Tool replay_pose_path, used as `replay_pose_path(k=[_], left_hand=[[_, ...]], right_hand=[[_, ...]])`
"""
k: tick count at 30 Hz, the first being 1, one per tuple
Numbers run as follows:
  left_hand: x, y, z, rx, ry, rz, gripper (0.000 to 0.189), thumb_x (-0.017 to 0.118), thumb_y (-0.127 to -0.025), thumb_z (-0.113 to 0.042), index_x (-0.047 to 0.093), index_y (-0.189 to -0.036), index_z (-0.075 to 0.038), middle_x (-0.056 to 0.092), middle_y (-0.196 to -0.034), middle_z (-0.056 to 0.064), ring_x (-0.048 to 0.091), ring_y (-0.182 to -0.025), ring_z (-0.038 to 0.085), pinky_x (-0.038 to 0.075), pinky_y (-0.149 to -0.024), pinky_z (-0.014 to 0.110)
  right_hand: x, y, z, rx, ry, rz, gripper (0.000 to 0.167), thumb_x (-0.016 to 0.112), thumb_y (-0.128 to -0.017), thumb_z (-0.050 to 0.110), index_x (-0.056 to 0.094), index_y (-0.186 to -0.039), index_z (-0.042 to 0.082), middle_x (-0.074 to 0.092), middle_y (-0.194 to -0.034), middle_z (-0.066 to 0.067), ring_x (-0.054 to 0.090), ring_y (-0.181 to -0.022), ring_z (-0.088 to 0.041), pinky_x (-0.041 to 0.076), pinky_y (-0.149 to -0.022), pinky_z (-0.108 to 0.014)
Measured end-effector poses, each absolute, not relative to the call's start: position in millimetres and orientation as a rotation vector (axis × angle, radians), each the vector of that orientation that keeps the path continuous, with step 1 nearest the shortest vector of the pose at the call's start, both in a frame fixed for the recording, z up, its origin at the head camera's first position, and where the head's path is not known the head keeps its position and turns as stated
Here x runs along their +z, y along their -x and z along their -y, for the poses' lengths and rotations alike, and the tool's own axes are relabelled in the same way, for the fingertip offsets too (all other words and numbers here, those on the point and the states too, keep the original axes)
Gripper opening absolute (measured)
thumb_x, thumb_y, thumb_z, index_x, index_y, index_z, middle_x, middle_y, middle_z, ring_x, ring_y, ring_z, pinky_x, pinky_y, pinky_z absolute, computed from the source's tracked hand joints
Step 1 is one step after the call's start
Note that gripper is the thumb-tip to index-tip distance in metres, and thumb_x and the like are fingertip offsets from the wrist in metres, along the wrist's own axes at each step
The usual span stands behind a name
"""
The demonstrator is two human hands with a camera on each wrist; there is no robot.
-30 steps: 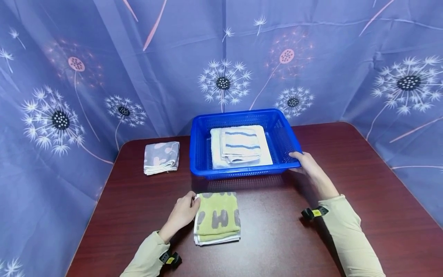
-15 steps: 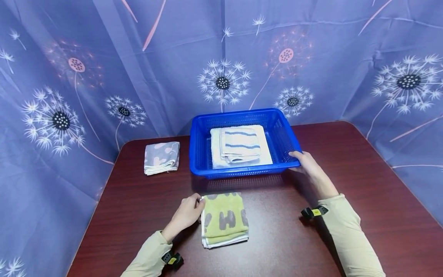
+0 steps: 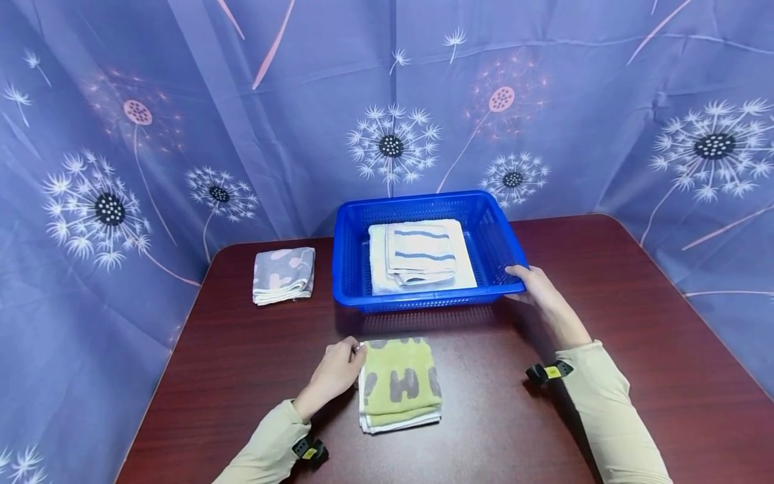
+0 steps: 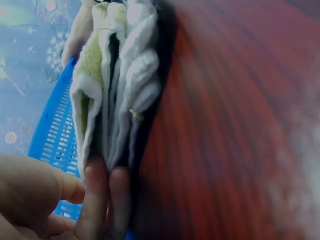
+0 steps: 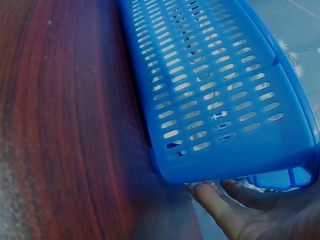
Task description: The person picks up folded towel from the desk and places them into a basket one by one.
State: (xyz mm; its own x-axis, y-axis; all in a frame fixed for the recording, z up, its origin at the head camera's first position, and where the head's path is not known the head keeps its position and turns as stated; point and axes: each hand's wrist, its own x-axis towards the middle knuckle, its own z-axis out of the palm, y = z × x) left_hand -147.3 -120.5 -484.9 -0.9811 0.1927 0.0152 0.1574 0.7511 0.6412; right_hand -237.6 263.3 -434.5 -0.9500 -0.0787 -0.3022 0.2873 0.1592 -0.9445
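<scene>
A folded yellow-green towel [image 3: 400,383] with grey shapes and white edges lies on the table in front of the basket. My left hand [image 3: 335,370] pinches it at the upper part of its left side. Its stacked layers [image 4: 112,95] show from the side in the left wrist view, fingertips tucked in at their near end. My right hand [image 3: 541,289] grips the front right corner of a blue plastic basket [image 3: 340,252], thumb over the rim and the other fingers below. Inside the basket, a small white towel with blue stripes [image 3: 423,247] rests on a larger white towel [image 3: 377,265].
A folded grey towel with pink shapes [image 3: 283,272] lies left of the basket. The dark red wooden table [image 3: 484,403] ends at a blue dandelion-print curtain [image 3: 290,134], which hangs behind it and along both sides.
My left hand has moved right along the table, and the yellow-green towel has gone with it. The right hand and the basket have stayed where they were.
</scene>
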Motion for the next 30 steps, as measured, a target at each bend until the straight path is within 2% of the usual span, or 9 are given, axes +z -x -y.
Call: replay_pose_path(k=[9,14,19,26,30], left_hand=[[-484.1,147.8,111.4,1.097,-0.314,-2.869,0.021,0.052,-0.096,-0.017,0.059,-0.078,-0.007,0.052,-0.057,-0.004,0.051,-0.052,0.007,0.042,-0.052,0.022],[-485.1,148.7,108.2,1.100,-0.328,-2.847,0.022,0.052,-0.097,-0.018,0.059,-0.079,-0.008,0.052,-0.057,-0.005,0.051,-0.053,0.006,0.043,-0.054,0.022],[-487.0,149.5,106.3,1.174,-0.330,-2.760,0.021,0.051,-0.098,-0.018,0.060,-0.084,-0.005,0.055,-0.056,-0.004,0.055,-0.048,0.004,0.044,-0.055,0.021],[-488.2,151.5,104.0,1.225,-0.308,-2.686,0.020,0.051,-0.098,-0.019,0.060,-0.087,-0.005,0.052,-0.058,-0.004,0.058,-0.049,0.004,0.046,-0.056,0.020],[-488.1,152.4,101.6,1.231,-0.304,-2.656,0.020,0.051,-0.098,-0.019,0.060,-0.088,-0.005,0.052,-0.059,-0.003,0.060,-0.050,0.005,0.047,-0.058,0.021]], right_hand=[[-434.2,238.0,-262.5,-1.905,-0.206,-2.135,0.068,0.039,-0.100,0.027,0.014,-0.148,-0.013,0.028,-0.146,-0.039,0.061,-0.080,0.003,0.055,-0.076,-0.019],[-435.7,237.5,-262.0,-1.924,-0.207,-2.144,0.067,0.042,-0.100,0.027,0.017,-0.147,-0.013,0.033,-0.142,-0.038,0.061,-0.078,0.003,0.055,-0.073,-0.019],[-436.6,237.3,-263.7,-1.908,-0.207,-2.149,0.067,0.041,-0.100,0.028,0.017,-0.147,-0.013,0.033,-0.143,-0.038,0.062,-0.079,0.002,0.056,-0.075,-0.020],[-436.5,238.0,-263.9,-1.933,-0.212,-2.134,0.067,0.043,-0.100,0.026,0.016,-0.146,-0.015,0.044,-0.136,-0.032,0.062,-0.079,0.002,0.056,-0.074,-0.020],[-436.8,238.8,-263.5,-1.911,-0.199,-2.143,0.067,0.041,-0.101,0.027,0.015,-0.147,-0.014,0.039,-0.140,-0.035,0.062,-0.080,0.002,0.056,-0.076,-0.021]])
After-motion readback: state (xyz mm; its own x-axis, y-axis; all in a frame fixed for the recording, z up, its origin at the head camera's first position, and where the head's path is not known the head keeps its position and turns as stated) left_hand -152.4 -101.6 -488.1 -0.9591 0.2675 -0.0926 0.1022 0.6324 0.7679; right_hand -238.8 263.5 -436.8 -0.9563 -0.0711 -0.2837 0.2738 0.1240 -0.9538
